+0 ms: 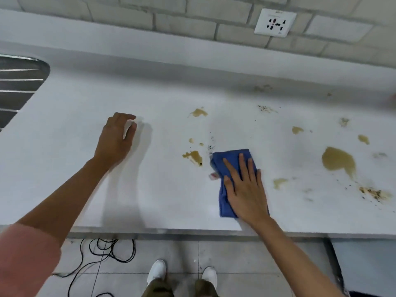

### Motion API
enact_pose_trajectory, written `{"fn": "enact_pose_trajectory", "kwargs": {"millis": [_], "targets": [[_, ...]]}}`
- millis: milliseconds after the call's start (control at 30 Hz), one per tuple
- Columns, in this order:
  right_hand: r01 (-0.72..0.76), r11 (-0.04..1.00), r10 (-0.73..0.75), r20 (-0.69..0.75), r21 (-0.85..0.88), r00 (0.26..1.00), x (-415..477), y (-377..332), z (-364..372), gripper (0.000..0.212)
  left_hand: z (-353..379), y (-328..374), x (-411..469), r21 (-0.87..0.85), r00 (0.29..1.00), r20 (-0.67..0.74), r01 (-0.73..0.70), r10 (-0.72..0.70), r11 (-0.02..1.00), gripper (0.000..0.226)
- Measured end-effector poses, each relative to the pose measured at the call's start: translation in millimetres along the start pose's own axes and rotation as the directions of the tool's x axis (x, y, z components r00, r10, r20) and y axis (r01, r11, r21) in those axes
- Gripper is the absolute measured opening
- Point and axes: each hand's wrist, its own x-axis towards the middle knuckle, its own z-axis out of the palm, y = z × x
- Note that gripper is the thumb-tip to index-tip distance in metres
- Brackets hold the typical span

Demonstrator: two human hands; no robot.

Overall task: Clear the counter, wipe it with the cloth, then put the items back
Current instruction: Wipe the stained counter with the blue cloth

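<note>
A folded blue cloth point(222, 166) lies on the white counter point(162, 185), near its front edge. My right hand point(244, 187) presses flat on the cloth with fingers spread. Just left of the cloth is a brown spill point(194, 157); a larger brown puddle point(338, 160) lies to the right, with several smaller stains and dark crumbs around. My left hand point(116, 138) rests on the bare counter to the left, fingers curled down, holding nothing.
A metal sink drainboard point(19, 82) sits at the far left. A wall socket point(275, 22) is on the brick wall behind. Below the counter edge are black cables point(107, 251) on the tiled floor and my white shoes point(157, 273).
</note>
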Motion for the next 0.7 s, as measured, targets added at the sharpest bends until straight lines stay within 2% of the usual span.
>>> {"fn": "enact_pose_trajectory", "kwargs": {"millis": [67, 133, 267, 400, 467, 567, 633, 700], "targets": [[-0.115, 0.993, 0.114, -0.028, -0.040, 0.993, 41.9, -8.7, 1.1, 0.052, 1.8, -10.6, 12.5, 0.030, 0.998, 0.043, -0.039, 0.038, 0.999, 0.029], [-0.154, 0.986, 0.153, -0.028, -0.059, 0.988, 81.9, -19.1, 0.6, 0.052, 3.2, -19.5, 21.7, 0.070, 0.992, 0.093, -0.097, 0.090, 0.993, 0.033], [-0.024, 0.998, 0.025, 0.019, -0.055, 1.000, 107.5, -55.3, 4.6, 0.050, 4.3, -25.2, 35.6, 0.050, 0.979, 0.142, -0.158, 0.149, 0.986, 0.036], [0.184, 0.982, -0.184, 0.003, 0.036, 0.983, 38.8, -95.3, 17.4, 0.048, 8.1, -20.2, 47.4, 0.022, 0.966, 0.191, -0.182, 0.175, 0.983, 0.039], [0.211, 0.976, -0.211, -0.004, 0.060, 0.978, -0.4, -85.4, 16.2, 0.048, 12.3, -16.8, 46.3, 0.016, 0.949, 0.245, -0.206, 0.196, 0.978, 0.041], [0.042, 0.999, -0.041, -0.040, 0.034, 0.998, -13.8, -35.5, 4.8, 0.049, 17.5, -16.2, 38.5, 0.013, 0.940, 0.270, -0.218, 0.207, 0.976, 0.041], [-0.144, 0.989, 0.145, -0.041, 0.013, 0.989, 9.5, -12.7, -2.0, 0.051, 19.8, -17.4, 34.9, 0.009, 0.945, 0.254, -0.215, 0.205, 0.977, 0.040], [-0.239, 0.970, 0.238, -0.025, -0.052, 0.971, 43.7, -13.4, -7.0, 0.053, 20.8, -17.7, 34.6, 0.003, 0.948, 0.243, -0.211, 0.204, 0.977, 0.040]]}}
